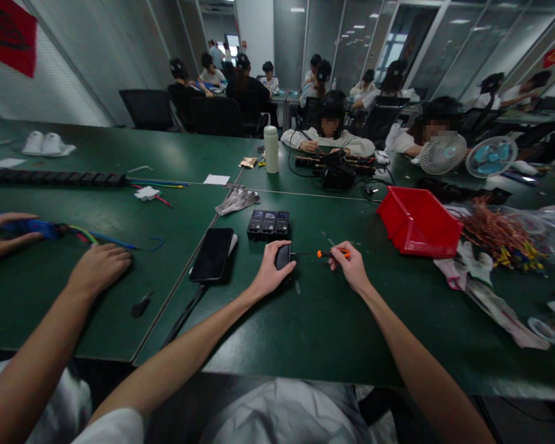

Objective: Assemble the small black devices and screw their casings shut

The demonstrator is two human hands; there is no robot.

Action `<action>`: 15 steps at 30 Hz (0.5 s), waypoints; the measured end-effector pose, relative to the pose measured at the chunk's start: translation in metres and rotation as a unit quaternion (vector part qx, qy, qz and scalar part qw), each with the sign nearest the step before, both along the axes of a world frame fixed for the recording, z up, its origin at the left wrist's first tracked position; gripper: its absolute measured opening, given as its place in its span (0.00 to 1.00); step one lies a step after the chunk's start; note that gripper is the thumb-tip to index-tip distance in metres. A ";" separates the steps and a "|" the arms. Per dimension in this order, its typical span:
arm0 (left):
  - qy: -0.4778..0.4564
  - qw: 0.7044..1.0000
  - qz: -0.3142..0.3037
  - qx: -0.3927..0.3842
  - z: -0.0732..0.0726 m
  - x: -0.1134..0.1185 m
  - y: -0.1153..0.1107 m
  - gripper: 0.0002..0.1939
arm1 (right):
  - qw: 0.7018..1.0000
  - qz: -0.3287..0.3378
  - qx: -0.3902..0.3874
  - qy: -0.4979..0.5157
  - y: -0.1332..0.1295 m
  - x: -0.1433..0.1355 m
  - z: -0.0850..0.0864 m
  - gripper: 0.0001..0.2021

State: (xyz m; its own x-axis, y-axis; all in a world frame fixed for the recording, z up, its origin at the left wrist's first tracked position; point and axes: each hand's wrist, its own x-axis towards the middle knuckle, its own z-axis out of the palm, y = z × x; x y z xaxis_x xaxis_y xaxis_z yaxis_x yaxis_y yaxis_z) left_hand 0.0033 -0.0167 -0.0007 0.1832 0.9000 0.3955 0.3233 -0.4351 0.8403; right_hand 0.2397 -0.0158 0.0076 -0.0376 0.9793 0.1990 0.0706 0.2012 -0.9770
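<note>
Near the middle of the green table, my left hand is wrapped round a small black device and holds it against the tabletop. My right hand pinches a screwdriver with an orange and black handle. Its thin shaft points left, with the tip at or close to the device's right side; exact contact is too small to tell. Just behind my left hand sits a black block with three sections. A black phone lies to the left, a cable running from its lower end.
A red bin, copper wires and gloves are at the right. A bottle and a grey glove stand and lie behind. At the left, a co-worker's hands handle a blue cable part. Other people sit across.
</note>
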 end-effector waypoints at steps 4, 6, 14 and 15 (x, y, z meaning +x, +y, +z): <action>0.008 1.000 -0.001 0.001 0.001 0.000 0.000 0.23 | 1.000 -0.004 0.005 -0.009 -0.001 -0.001 0.002 0.12; 0.011 1.000 -0.002 0.002 0.001 0.000 -0.001 0.23 | 1.000 -0.005 0.000 -0.012 -0.002 -0.001 0.002 0.12; 0.024 1.000 0.000 0.007 -0.004 -0.001 0.002 0.23 | 1.000 0.002 -0.007 -0.015 0.000 0.000 -0.001 0.13; 0.025 1.000 0.000 0.007 -0.004 -0.001 0.002 0.23 | 1.000 0.000 -0.009 -0.015 0.000 0.000 -0.002 0.13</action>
State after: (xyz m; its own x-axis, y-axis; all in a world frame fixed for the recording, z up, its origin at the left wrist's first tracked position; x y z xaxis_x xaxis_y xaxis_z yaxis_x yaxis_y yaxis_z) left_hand 0.0021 -0.0144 -0.0044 0.2032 0.8945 0.3983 0.3639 -0.4467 0.8174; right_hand 0.2402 -0.0160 0.0059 -0.0443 0.9826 0.1803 0.1005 0.1839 -0.9778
